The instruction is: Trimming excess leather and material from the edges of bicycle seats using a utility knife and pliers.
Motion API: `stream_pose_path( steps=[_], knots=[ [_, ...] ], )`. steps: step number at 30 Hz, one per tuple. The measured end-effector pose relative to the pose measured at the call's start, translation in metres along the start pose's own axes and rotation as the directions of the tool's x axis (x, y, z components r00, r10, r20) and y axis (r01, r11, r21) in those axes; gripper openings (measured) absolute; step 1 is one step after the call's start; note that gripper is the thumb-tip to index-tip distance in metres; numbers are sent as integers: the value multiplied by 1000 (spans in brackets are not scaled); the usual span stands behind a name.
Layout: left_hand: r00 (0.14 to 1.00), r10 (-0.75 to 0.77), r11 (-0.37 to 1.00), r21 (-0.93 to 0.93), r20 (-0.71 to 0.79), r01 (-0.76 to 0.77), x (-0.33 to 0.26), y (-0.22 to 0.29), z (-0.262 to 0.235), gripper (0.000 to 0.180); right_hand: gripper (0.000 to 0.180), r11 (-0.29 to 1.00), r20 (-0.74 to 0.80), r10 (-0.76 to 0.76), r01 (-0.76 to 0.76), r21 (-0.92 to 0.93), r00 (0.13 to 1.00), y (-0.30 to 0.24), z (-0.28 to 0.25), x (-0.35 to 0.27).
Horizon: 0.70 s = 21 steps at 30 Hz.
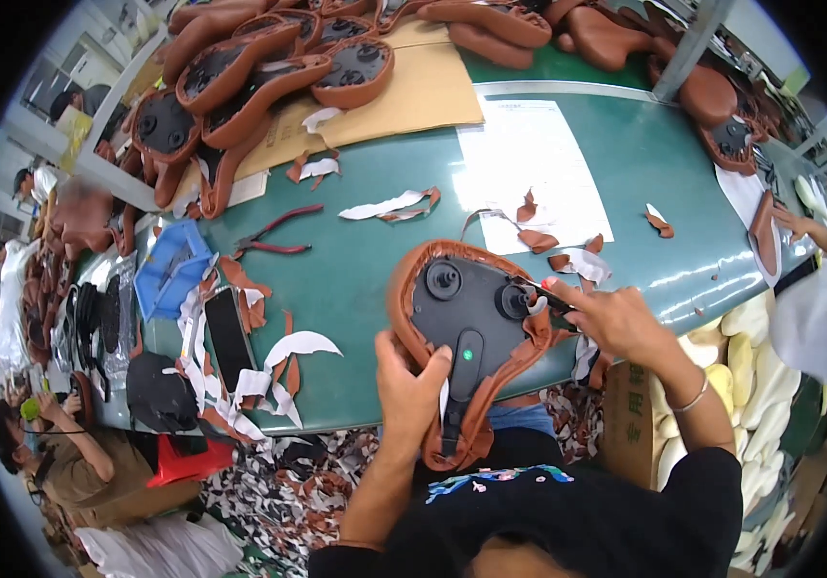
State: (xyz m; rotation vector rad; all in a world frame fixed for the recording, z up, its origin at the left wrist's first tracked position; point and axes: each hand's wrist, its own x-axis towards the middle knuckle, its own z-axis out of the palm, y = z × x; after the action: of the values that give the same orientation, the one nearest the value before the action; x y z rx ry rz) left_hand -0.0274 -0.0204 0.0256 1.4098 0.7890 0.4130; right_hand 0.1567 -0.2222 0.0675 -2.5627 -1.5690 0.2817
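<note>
The single head-worn fisheye camera looks steeply down, close over the green table (365,279). Straight edges bend toward its dark round rim.

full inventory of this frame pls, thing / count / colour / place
saddle: 1, brown cover over black base, upside down at the near table edge
tool: 1, dark, thin, at the saddle's right rim; kind unclear
table: 1, green top
pliers: 1, red handles, left of centre
blue tray: 1, left side of table
saddle pile: many, brown and black, far left
cardboard sheet: 1, tan, under the pile
paper sheet: 1, white, far centre
trimmings: many, brown and white, scattered on table and floor
foam pads: several, pale yellow, right of table
left hand: grips the saddle's narrow end
right hand: holds the tool
</note>
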Motion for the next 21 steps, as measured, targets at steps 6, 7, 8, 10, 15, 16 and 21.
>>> stream_pose_path(
  steps=[6,7,8,10,15,16,21],
  knots=[
    [982,190,969,162,1,-188,-29,9,16,59,56,936,-51,265,-244,255,963,-46,57,-61],
    [982,187,972,148,-21,-182,-36,11,22,60,54,927,-81,294,-263,268,952,-51,63,-69],
    [982,183,975,133,-45,-175,-44,10,27,61,52,918,-110,321,-280,280,941,-56,67,-76],
    [962,270,942,219,-38,-256,-57,3,40,66,50,825,-62,389,-317,468,919,-68,69,-91],
    [975,215,963,178,-53,-203,-60,-10,24,66,48,275,385,390,-504,818,837,-95,34,-100],
    [972,225,961,178,-62,-211,-58,-14,18,66,50,499,87,461,-339,798,883,-87,46,-100],
    [959,270,938,247,-82,-243,-52,-18,3,58,67,835,-500,298,31,549,813,-58,59,-16]
  ],
)
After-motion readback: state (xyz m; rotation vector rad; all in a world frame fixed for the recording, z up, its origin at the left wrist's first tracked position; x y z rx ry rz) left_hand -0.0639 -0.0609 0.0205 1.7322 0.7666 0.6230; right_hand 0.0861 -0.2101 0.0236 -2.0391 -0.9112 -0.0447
